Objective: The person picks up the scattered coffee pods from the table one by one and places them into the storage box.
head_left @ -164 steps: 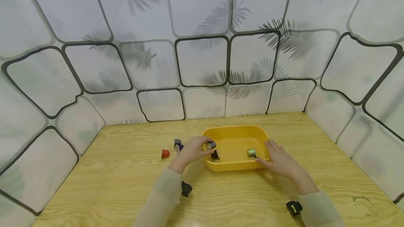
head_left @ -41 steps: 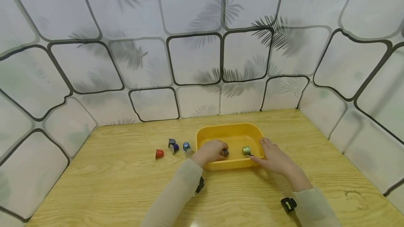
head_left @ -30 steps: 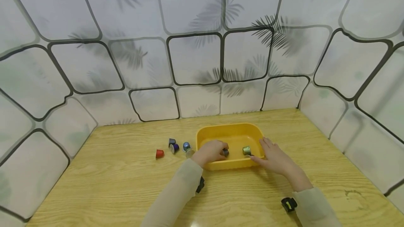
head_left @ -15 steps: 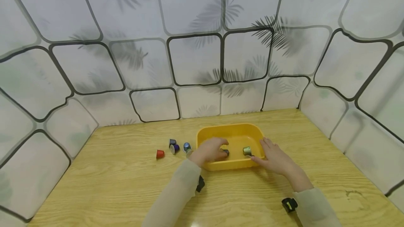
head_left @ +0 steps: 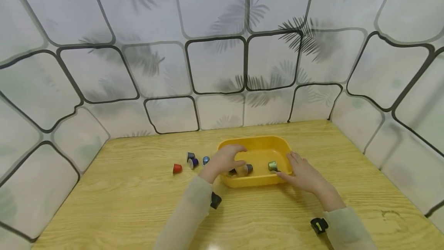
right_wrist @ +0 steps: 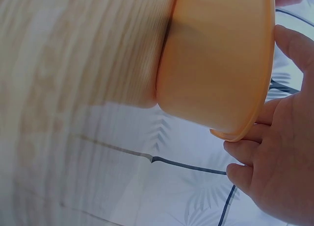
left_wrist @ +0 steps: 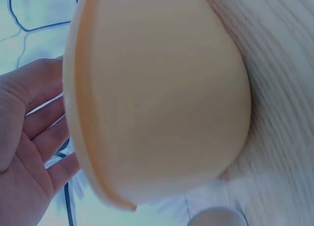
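Note:
My left hand (head_left: 223, 161) hovers over the left end of a yellow plastic tray (head_left: 254, 181), thumb and fingers spread with nothing between them. Below its thumb a dark grey coffee capsule (head_left: 249, 168) lies in the tray, and a black capsule (head_left: 232, 172) is partly hidden by the hand. At the tray's right front corner, my right hand (head_left: 306, 174) holds the rim, thumb at the front and fingers along the right side. In the right wrist view its fingers (right_wrist: 243, 152) curl at the rim. Near that thumb lies a green capsule (head_left: 272, 166).
Left of the tray, on the wooden table (head_left: 138, 192), lie a red capsule (head_left: 177, 168), a grey-blue one (head_left: 190, 156), a purple one (head_left: 193, 163) and a light blue one (head_left: 206, 160). A patterned curtain (head_left: 222, 68) encloses the table's back and sides.
My left hand lowered the dark grey capsule into the tray, let go of it, and has drawn up and to the left with fingers spreading. My right hand stays at the rim.

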A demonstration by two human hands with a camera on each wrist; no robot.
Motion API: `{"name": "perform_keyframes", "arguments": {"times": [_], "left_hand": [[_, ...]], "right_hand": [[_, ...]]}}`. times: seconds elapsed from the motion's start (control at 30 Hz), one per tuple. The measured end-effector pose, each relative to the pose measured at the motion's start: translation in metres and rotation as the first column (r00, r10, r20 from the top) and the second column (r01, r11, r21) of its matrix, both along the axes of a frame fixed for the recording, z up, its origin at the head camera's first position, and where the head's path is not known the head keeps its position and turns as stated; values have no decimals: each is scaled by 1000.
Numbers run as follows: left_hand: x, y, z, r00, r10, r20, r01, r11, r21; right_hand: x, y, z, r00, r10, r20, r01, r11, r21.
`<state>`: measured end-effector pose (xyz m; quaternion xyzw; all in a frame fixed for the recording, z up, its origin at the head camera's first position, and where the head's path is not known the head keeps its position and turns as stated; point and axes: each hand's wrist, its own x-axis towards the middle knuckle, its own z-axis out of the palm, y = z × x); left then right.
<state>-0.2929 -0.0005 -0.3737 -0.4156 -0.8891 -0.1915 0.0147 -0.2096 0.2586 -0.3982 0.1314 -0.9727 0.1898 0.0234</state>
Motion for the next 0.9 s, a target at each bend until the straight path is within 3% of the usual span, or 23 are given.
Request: {"name": "perform_keyframes", "arguments": {"times": [0.23,0.5,0.7,0.9], "left_hand": [[-1,-20,2,1000,26,-11,-25,999,30],[1,-50,3,993,115,18,-115,992,53],[2,-77,0,985,172,-26,-169,982,90],[4,-105,-2,977,212,-23,-208,972,108]], "right_hand": [[1,-1,1,1000,-2,-6,2,1000,-9],[1,-1,2,1000,-1,-6,1,1000,0],[2,-1,3,1000,1,-5,-1,1000,0],[2,-2,3,1000,-2,3,2,1000,-6]]}}
